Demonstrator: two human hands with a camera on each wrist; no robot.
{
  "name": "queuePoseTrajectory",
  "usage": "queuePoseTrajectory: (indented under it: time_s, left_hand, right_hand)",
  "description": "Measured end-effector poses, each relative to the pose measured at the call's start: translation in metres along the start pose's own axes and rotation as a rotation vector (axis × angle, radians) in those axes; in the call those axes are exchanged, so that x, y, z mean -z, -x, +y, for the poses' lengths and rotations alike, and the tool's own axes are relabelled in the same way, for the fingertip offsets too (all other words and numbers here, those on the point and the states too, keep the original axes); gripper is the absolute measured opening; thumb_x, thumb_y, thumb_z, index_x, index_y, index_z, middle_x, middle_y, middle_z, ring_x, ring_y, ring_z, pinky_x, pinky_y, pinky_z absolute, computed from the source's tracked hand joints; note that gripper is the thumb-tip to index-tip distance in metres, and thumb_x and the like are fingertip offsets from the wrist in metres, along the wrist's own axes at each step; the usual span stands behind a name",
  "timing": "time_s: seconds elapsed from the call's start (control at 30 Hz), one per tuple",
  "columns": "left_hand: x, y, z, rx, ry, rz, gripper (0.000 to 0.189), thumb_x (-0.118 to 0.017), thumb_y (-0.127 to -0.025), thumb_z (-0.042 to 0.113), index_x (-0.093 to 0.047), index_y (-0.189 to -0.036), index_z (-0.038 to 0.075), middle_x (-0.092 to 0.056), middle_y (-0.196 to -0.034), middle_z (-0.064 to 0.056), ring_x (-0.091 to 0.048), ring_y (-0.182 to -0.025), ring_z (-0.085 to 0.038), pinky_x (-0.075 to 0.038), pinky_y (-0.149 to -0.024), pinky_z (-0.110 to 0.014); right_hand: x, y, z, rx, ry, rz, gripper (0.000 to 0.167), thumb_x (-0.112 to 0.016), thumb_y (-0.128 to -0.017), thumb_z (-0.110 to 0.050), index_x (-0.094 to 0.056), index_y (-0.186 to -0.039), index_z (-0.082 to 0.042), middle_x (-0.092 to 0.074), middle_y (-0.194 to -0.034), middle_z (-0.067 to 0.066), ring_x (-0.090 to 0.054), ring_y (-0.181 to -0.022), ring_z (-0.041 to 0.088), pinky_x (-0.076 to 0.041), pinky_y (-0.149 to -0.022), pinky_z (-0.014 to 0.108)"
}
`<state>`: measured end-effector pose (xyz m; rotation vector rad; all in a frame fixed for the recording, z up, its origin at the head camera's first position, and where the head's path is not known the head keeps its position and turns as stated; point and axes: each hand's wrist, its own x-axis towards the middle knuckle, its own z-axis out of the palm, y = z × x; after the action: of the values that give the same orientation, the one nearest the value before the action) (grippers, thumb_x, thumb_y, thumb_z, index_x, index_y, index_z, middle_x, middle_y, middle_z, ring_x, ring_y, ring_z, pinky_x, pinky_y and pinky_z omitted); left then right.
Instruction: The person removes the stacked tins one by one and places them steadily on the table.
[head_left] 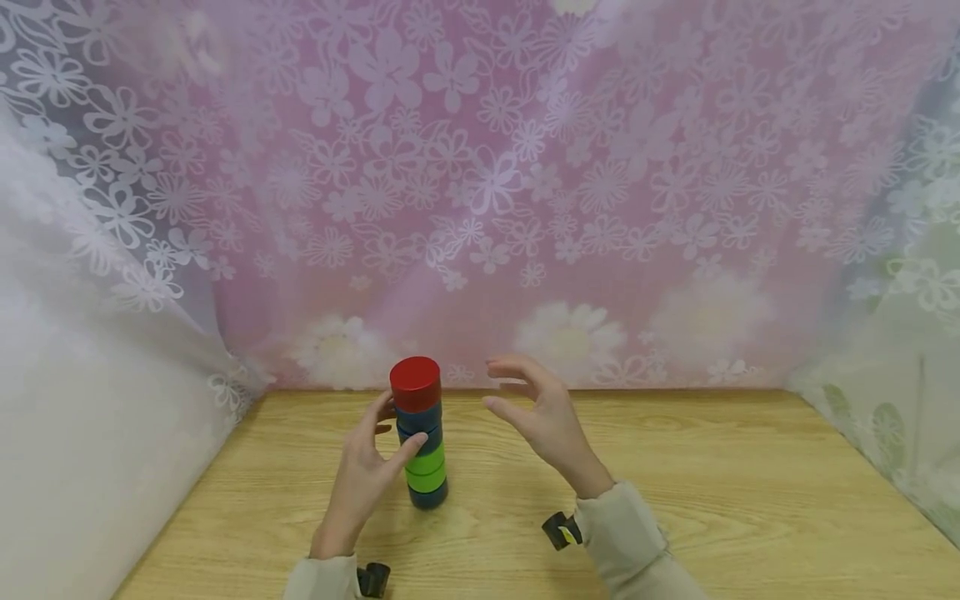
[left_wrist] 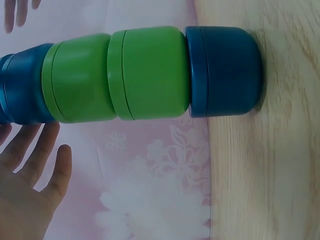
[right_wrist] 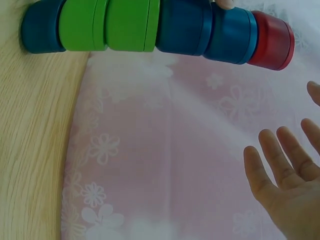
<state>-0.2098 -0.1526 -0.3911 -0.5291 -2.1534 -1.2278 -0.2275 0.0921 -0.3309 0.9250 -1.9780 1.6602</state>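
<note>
In the head view a tall stack of small round lidded canisters stands on the wooden table, leaning slightly. From the bottom come a dark blue canister [left_wrist: 225, 71], two green canisters [left_wrist: 150, 72], two more blue canisters [right_wrist: 230, 35] and a red canister [head_left: 416, 385] on top. My left hand [head_left: 365, 475] holds the stack at the upper blue canisters, thumb in front and fingers at the far left side. Apart from the stack, to its right, my right hand [head_left: 546, 421] hovers with fingers spread and holds nothing.
The wooden table [head_left: 735, 475] reaches back to a pink flowered cloth [head_left: 510, 208]. White flowered cloth [head_left: 97, 350] hangs at the left side, and pale cloth at the right. A black wrist camera [head_left: 558, 531] sits below the right hand, another [head_left: 373, 579] by the left sleeve.
</note>
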Motion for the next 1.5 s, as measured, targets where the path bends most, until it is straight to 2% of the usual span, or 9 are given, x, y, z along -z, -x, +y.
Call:
queuePoseTrajectory:
  time_s: [0.17,0.33,0.53,0.7,0.97,1.13,1.27,1.5]
  left_hand:
    - [-0.004,0.000,0.000,-0.005,0.025,0.014,0.062,-0.079,-0.088,0.004,-0.049,-0.143,-0.002,-0.065,-0.126,-0.015,-0.063,-0.111,-0.031,-0.055,-0.086,-0.054]
    - [-0.007,0.000,0.003,0.026,0.071,0.003,0.065,-0.079,-0.089,0.005,-0.046,-0.144,-0.001,-0.064,-0.128,-0.014,-0.062,-0.113,-0.031,-0.053,-0.089,-0.056]
    - [-0.007,-0.001,0.003,0.026,0.085,-0.008,0.065,-0.077,-0.090,0.004,-0.044,-0.145,0.000,-0.063,-0.128,-0.014,-0.061,-0.113,-0.030,-0.054,-0.088,-0.052]
    - [-0.006,0.000,0.002,0.029,0.077,-0.011,0.067,-0.077,-0.090,0.004,-0.043,-0.146,-0.001,-0.063,-0.129,-0.015,-0.062,-0.114,-0.030,-0.055,-0.088,-0.052]
    - [-0.006,-0.001,0.001,0.019,0.084,-0.018,0.066,-0.078,-0.090,0.005,-0.043,-0.146,0.001,-0.064,-0.129,-0.014,-0.062,-0.113,-0.031,-0.055,-0.088,-0.054]
    - [-0.007,-0.001,-0.001,0.012,0.078,-0.020,0.067,-0.078,-0.089,0.004,-0.044,-0.146,0.001,-0.064,-0.129,-0.014,-0.062,-0.114,-0.030,-0.055,-0.088,-0.054]
    - [-0.006,-0.001,-0.001,0.002,0.065,-0.018,0.068,-0.079,-0.088,0.004,-0.044,-0.146,0.001,-0.064,-0.129,-0.014,-0.062,-0.113,-0.030,-0.056,-0.088,-0.052]
    - [-0.005,-0.001,-0.001,-0.002,0.048,-0.021,0.067,-0.079,-0.089,0.003,-0.044,-0.146,0.002,-0.064,-0.126,-0.014,-0.063,-0.112,-0.030,-0.056,-0.086,-0.050]
  right_hand:
    - [-0.009,-0.005,0.000,0.003,-0.032,-0.019,0.036,-0.074,-0.087,0.009,-0.066,-0.121,0.004,-0.062,-0.130,0.018,-0.060,-0.118,0.035,-0.050,-0.098,0.057]
    - [-0.020,-0.008,-0.001,0.023,-0.033,-0.043,0.037,-0.074,-0.087,0.008,-0.065,-0.123,0.004,-0.062,-0.131,0.018,-0.060,-0.119,0.034,-0.050,-0.098,0.056]
    - [-0.032,-0.012,-0.005,0.018,-0.025,-0.054,0.048,-0.076,-0.086,0.008,-0.062,-0.131,0.000,-0.061,-0.135,0.015,-0.059,-0.121,0.032,-0.050,-0.100,0.051]
    - [-0.044,-0.014,-0.007,0.019,-0.048,-0.063,0.055,-0.078,-0.085,0.006,-0.057,-0.136,0.001,-0.059,-0.137,0.016,-0.059,-0.122,0.034,-0.049,-0.101,0.051]
    - [-0.050,-0.016,-0.007,0.056,-0.051,-0.088,0.055,-0.079,-0.085,0.007,-0.058,-0.135,0.002,-0.060,-0.135,0.018,-0.058,-0.123,0.033,-0.050,-0.100,0.053]
    - [-0.053,-0.018,-0.008,0.044,-0.030,-0.115,0.056,-0.080,-0.084,0.005,-0.057,-0.136,0.001,-0.059,-0.136,0.015,-0.059,-0.122,0.031,-0.049,-0.100,0.055]
    - [-0.057,-0.020,-0.006,0.029,0.002,-0.125,0.055,-0.080,-0.085,0.003,-0.058,-0.135,-0.001,-0.059,-0.136,0.014,-0.061,-0.119,0.030,-0.050,-0.100,0.052]
    - [-0.063,-0.023,-0.004,0.058,0.020,-0.141,0.051,-0.081,-0.084,0.003,-0.061,-0.132,-0.001,-0.060,-0.133,0.015,-0.061,-0.119,0.030,-0.050,-0.101,0.049]
